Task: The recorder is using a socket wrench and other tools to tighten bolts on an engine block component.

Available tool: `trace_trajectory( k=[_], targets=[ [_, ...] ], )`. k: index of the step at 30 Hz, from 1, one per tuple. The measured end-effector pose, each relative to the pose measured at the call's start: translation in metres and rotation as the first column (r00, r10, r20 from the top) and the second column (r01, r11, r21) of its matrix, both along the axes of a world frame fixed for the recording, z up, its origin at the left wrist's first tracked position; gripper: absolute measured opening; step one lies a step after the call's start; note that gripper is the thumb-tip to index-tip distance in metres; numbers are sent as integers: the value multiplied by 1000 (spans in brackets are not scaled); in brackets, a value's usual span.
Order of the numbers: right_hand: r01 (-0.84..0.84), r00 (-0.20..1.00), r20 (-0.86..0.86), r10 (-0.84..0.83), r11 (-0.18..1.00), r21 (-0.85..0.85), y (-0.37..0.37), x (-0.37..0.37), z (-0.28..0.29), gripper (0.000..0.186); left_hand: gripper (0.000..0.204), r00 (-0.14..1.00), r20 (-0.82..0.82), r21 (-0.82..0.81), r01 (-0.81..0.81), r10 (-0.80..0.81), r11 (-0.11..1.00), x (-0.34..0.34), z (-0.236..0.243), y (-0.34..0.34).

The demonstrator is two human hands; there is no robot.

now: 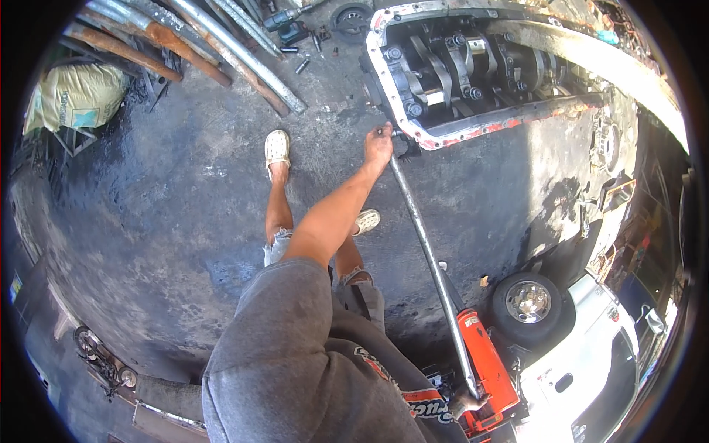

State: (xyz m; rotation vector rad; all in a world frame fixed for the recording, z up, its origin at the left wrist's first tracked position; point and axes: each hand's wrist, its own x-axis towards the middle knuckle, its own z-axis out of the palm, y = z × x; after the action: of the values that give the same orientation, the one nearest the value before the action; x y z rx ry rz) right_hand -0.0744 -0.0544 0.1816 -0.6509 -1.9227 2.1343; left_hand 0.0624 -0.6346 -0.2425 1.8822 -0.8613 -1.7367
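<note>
My left arm reaches forward to an engine block [421, 134] with its crankshaft [443, 70] showing. At the block's near left corner, my left hand [379, 146] is closed around the upper end of a long metal bar [425, 240]. A short dark fitting beside the fingers meets the block's end; its exact kind is hard to make out. The bar slants down to the lower right, where my right hand [465, 404] is closed on its other end, partly hidden. That hand is beside a red floor jack or similar lifting tool [487, 362].
Metal pipes [221, 44] lie at the upper left, near a filled sack [77, 96]. A cordless power tool [284, 21] and several sockets [303, 66] rest on the stained concrete floor. A white vehicle [583, 362] and a wheel [530, 303] stand at the lower right.
</note>
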Motion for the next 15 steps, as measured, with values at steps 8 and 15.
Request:
trace_trajectory(
  k=[8, 15],
  targets=[
    [-866, 500, -285, 818, 480, -142, -121, -50, 147, 27, 46, 959, -211, 225, -138, 187, 964, -4, 21, -1],
    [-914, 405, -493, 770, 353, -200, -199, -76, 150, 31, 60, 913, -353, 326, -85, 205, 941, 9, 32, -10]
  ],
)
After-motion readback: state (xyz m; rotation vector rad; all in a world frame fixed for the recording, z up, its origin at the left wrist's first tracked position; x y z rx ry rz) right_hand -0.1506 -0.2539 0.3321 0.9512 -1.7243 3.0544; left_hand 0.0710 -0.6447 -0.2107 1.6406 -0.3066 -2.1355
